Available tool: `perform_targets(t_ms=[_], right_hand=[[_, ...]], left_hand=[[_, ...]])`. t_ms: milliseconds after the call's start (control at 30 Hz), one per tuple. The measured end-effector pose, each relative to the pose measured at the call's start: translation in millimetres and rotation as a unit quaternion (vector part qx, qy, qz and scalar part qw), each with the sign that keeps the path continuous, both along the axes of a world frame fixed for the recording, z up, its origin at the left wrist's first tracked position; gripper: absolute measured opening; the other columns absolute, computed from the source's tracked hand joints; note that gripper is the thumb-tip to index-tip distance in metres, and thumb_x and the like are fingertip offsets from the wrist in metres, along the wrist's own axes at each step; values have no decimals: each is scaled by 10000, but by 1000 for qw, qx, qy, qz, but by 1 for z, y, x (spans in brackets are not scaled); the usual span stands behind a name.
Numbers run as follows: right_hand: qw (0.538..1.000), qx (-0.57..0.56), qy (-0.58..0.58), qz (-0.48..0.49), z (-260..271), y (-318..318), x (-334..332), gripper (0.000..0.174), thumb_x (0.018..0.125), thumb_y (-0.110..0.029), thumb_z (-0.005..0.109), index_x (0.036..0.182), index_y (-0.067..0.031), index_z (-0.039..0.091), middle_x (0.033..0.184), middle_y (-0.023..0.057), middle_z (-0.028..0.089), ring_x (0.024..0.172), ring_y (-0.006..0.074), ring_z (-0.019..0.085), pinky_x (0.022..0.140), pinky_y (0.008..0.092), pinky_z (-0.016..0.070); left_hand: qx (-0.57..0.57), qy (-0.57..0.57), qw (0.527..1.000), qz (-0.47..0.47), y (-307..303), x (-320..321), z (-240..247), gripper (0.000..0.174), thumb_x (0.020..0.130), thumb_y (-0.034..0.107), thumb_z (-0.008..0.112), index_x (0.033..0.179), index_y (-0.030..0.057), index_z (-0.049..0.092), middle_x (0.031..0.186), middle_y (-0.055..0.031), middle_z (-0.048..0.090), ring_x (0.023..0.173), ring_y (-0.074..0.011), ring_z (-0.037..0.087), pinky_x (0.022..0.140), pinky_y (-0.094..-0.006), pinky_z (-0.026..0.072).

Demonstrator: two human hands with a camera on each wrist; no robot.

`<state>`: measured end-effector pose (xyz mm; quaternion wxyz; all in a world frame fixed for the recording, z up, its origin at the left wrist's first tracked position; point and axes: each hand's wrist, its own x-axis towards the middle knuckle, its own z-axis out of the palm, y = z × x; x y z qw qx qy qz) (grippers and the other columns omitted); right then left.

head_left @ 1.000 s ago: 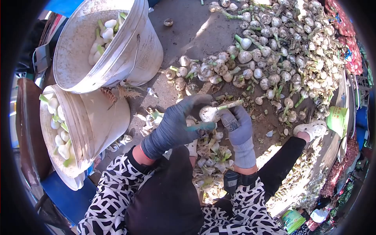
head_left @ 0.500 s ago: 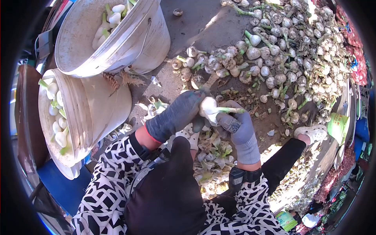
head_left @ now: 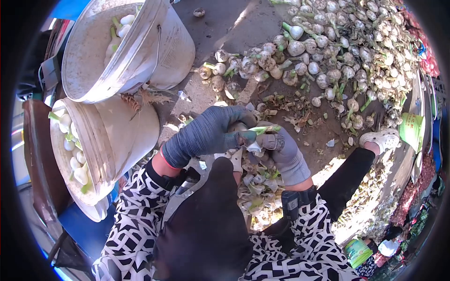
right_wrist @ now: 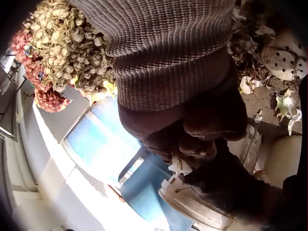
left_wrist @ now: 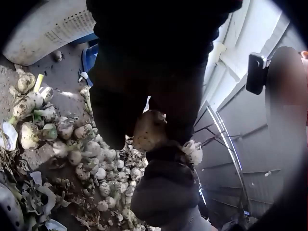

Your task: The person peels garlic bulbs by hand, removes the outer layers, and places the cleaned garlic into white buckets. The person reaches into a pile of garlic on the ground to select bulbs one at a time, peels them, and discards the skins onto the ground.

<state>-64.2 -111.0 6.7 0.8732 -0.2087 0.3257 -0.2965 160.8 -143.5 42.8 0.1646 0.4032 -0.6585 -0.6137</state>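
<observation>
We see both gloved hands brought together at the middle of the head view, working at one garlic bulb (left_wrist: 150, 130). The left hand (head_left: 206, 131), in a dark grey glove, has its fingers curled round the bulb; the right hand (head_left: 287, 157), in a paler glove with a ribbed cuff, pinches it from the other side. From above, the gloves hide most of the bulb, but we can see its green stem (head_left: 265, 129) between them and a pale flap of skin (head_left: 254, 148) beside the right thumb.

Beneath the hands we find loose peelings (head_left: 258, 180) on the ground. Ahead and to the right, a broad heap of garlic (head_left: 356, 56), soil clinging to many bulbs, spreads across the ground (head_left: 213, 35). To the person's left we see two white buckets, the upper one (head_left: 173, 58) and the lower one (head_left: 133, 133), both with clean white bulbs (head_left: 80, 175) inside. Near the heap's lower edge, a pale perforated shoe (head_left: 380, 139) sits beside a green packet (head_left: 412, 130)
</observation>
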Motion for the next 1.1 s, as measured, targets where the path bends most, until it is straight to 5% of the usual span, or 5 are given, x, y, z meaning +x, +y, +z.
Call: perform_targets(t_ms=[333,400,533,1000,1100], right_hand=[[941,-70,332,18,-46,21,-41,340,857,-230,702,1121,-34,617,731,34,654,564,119,603,508,225,456],[473,-616,611,151,-51,36,-30,378,834,-328,711,1105,-78,630,740,73,662,603,209,633,563,291,490],[771,-348,531,45,32,15,-5,408,807,-376,715,1090,-95,633,699,125,646,659,309,664,573,377,498],[779,-330,414,336,27,59,8,321,863,-347,690,953,-41,653,810,180,674,766,355,668,691,382,533],[959,-164,201,118,39,64,-16,460,841,-378,707,1144,-45,609,1074,156,659,869,365,648,798,408,522]], left_hand=[[198,306,921,137,6,-1,-15,485,859,475,678,1000,11,662,1316,-175,543,1133,-203,558,976,-338,425],[173,310,923,150,7,-3,-20,562,834,554,666,997,16,672,1376,-183,484,1162,-217,533,991,-348,411],[74,208,958,181,9,-4,-15,600,854,600,612,1020,27,672,1321,-173,527,1145,-222,534,979,-365,421],[230,468,817,244,2,0,-17,353,942,326,583,1091,11,638,1406,-199,457,1318,-289,431,1134,-445,299],[235,502,791,260,6,2,-25,325,940,314,577,1105,41,641,1416,-189,453,1338,-293,411,1144,-455,285]])
